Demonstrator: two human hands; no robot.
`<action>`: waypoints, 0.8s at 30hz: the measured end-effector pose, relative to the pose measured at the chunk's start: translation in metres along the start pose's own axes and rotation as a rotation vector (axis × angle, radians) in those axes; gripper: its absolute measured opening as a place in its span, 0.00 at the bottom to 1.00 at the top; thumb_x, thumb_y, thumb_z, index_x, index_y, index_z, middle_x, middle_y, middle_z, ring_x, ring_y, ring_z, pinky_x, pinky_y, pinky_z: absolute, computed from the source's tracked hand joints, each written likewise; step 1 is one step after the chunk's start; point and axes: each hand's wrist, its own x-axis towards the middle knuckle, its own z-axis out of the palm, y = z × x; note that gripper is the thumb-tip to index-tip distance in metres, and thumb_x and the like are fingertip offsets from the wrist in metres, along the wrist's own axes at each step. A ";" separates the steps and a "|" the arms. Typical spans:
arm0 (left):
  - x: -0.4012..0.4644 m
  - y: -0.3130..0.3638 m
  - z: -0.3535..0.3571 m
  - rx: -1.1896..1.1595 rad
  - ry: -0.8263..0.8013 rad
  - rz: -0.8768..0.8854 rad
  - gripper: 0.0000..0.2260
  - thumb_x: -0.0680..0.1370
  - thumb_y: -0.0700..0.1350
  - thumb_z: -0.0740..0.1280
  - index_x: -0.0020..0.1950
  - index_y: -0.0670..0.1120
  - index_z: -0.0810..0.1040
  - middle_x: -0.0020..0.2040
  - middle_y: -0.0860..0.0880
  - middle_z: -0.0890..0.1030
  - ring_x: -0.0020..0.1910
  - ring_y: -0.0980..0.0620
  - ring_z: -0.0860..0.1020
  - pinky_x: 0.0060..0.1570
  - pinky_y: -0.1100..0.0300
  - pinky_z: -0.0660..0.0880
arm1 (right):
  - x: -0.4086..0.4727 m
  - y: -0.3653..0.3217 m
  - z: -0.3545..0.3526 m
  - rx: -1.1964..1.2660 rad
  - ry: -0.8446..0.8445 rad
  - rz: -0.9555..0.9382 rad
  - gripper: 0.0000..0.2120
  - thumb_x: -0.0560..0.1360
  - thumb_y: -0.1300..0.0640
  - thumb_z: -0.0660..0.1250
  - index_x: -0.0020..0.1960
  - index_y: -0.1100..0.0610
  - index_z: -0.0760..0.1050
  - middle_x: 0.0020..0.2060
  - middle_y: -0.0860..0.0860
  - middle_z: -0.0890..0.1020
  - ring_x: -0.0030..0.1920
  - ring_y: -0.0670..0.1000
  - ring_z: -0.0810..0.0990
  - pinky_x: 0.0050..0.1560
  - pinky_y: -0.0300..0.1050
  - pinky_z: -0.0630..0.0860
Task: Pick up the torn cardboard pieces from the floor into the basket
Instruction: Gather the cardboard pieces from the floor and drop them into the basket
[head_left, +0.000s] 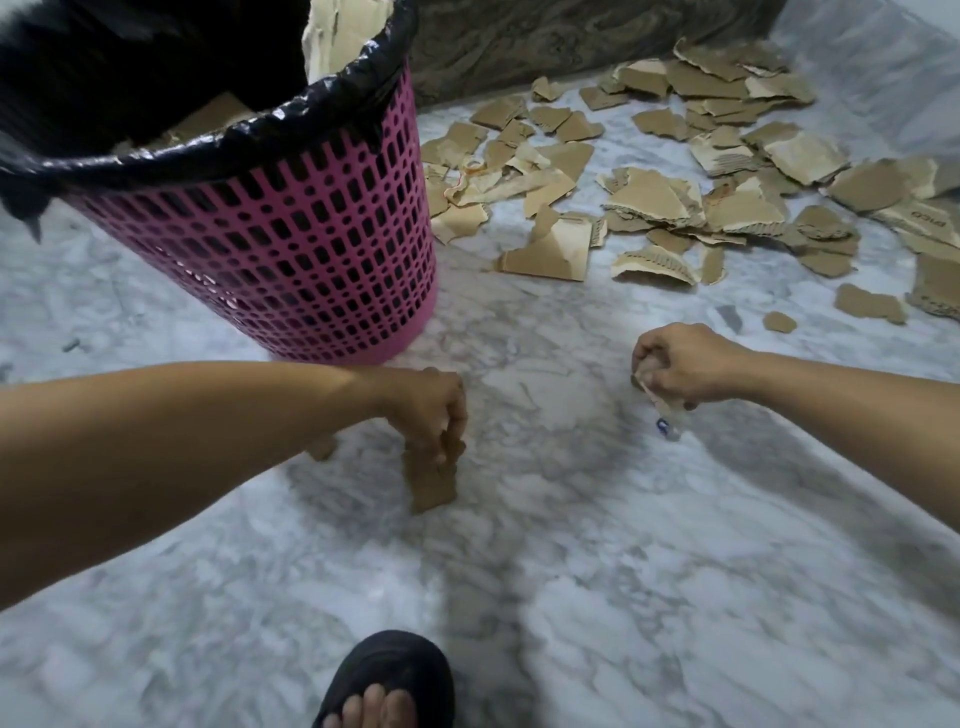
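A: Nearest us, a foot in a black sandal (387, 680) stands on the marble floor (649, 597), well on the near side of the pink basket (291, 249).

B: And the hands?

A: The left hand (428, 410) is just on the near side of the basket's base, fingers pinched on the top edge of a brown cardboard piece (431, 480) that hangs below it. The right hand (680, 364) is farther to the right of the basket, closed around a crumpled scrap (660, 402) with a bit of white and blue showing at its lower end. What that bit is, I cannot tell.

B: How will this stuff handle?

A: Light, I'd judge, and stiff enough to hang flat from one edge. The torn rims look ragged and soft, so a pinch a little inside the edge should hold better than one on the frayed lip. Not slippery, not fragile; several could be stacked in one grip.

B: Where is the rest?

A: The basket has a black liner (208, 140) folded over its rim, and cardboard already lies inside, with a tall pale sheet (343, 36) leaning at its far side. To the right of the basket and beyond it, the loose pile of torn pieces (675, 197) spreads over the floor up to a dark patterned edge (571, 47). A folded piece (550, 249) lies closest to the basket's right side.

B: So plenty left.

A: Most of it, by my reckoning.
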 end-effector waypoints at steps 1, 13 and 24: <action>-0.004 -0.001 0.009 0.014 0.035 0.013 0.13 0.67 0.39 0.77 0.49 0.44 0.81 0.58 0.50 0.71 0.58 0.52 0.72 0.52 0.58 0.76 | -0.003 -0.001 -0.002 0.007 0.006 -0.002 0.04 0.76 0.61 0.66 0.46 0.54 0.78 0.45 0.57 0.80 0.36 0.58 0.84 0.31 0.48 0.82; -0.027 -0.017 0.068 -0.014 0.244 -0.011 0.15 0.68 0.33 0.68 0.45 0.47 0.65 0.46 0.47 0.74 0.44 0.48 0.73 0.37 0.54 0.69 | -0.016 -0.019 -0.013 -0.063 0.032 -0.017 0.08 0.76 0.62 0.65 0.42 0.51 0.77 0.48 0.54 0.80 0.35 0.56 0.82 0.29 0.45 0.81; -0.045 -0.092 0.032 -0.329 0.472 -0.510 0.16 0.69 0.31 0.69 0.56 0.35 0.75 0.57 0.39 0.73 0.54 0.41 0.76 0.43 0.50 0.81 | -0.014 -0.032 -0.011 0.047 0.014 0.028 0.07 0.74 0.64 0.65 0.44 0.54 0.79 0.49 0.55 0.78 0.43 0.56 0.81 0.34 0.51 0.84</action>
